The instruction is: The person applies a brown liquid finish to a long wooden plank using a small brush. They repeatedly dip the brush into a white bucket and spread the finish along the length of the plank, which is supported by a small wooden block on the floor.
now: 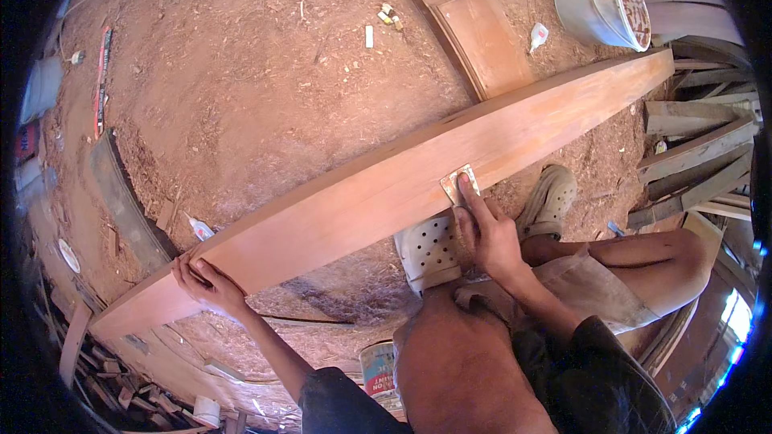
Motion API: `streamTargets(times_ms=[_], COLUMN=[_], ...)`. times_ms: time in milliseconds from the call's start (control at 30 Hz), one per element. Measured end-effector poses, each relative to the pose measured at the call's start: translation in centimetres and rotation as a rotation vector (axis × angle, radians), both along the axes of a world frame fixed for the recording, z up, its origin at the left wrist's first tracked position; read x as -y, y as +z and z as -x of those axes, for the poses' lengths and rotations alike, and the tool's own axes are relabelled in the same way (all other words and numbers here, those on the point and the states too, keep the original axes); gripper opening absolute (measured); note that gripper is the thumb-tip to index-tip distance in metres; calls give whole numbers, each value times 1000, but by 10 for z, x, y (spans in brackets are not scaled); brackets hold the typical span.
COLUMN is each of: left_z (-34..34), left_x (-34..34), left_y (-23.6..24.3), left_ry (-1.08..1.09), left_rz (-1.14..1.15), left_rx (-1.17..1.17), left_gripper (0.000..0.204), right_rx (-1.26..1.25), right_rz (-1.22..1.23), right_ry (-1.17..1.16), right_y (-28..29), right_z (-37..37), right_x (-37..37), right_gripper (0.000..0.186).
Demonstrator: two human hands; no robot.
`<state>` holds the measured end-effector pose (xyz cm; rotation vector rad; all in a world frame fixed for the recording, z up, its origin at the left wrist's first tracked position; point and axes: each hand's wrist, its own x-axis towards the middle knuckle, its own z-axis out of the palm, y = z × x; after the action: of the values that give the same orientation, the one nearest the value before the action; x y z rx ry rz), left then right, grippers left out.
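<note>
A long wooden board (346, 205), reddish-brown and tapering toward its ends, lies slantwise across the view from lower left to upper right. Near its left end my left hand (211, 285) lies on its face, fingers curled over the far edge. My right hand (489, 233) pinches a small flat square piece (458, 182), whitish with orange-brown smears, against the board right of its middle. Its exact kind is unclear; the fingers cover part of it. Beneath the board's far side, a shorter wooden piece (486, 40) with a notched end reaches away from me.
A smeared white bucket (599, 10) stands far right, beside a small white bottle (539, 36). Another bottle (200, 228) lies beyond my left hand. Timber pieces (696, 153) are stacked at right. A paint can (378, 368) stands near my leg. Shavings cover the earthen floor (265, 80).
</note>
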<state>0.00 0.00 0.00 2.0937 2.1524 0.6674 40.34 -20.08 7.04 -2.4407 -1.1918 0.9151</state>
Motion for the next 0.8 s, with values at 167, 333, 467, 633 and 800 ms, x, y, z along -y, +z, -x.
streamTargets(times_ms=[167, 333, 467, 633, 800], left_z=[-9, -4, -5, 5, -7], left_x=[-5, -3, -3, 3, 0], left_y=[-19, -8, -3, -2, -7], left_ry=[19, -17, -9, 10, 33], left_rz=[-62, -36, -23, -27, -2], left_rx=[24, 1, 10, 17, 36], left_gripper=[46, 45, 44, 43, 43], right_rx=[-15, 25, 66, -45, 71], right_rz=[-23, -36, 19, -10, 2], right_ry=[29, -27, -7, -37, -38], right_y=[13, 10, 8, 23, 0], right_z=[-15, -18, -15, -25, -25], right_x=[-18, -12, -9, -13, 5], right_gripper=[57, 55, 53, 57, 50])
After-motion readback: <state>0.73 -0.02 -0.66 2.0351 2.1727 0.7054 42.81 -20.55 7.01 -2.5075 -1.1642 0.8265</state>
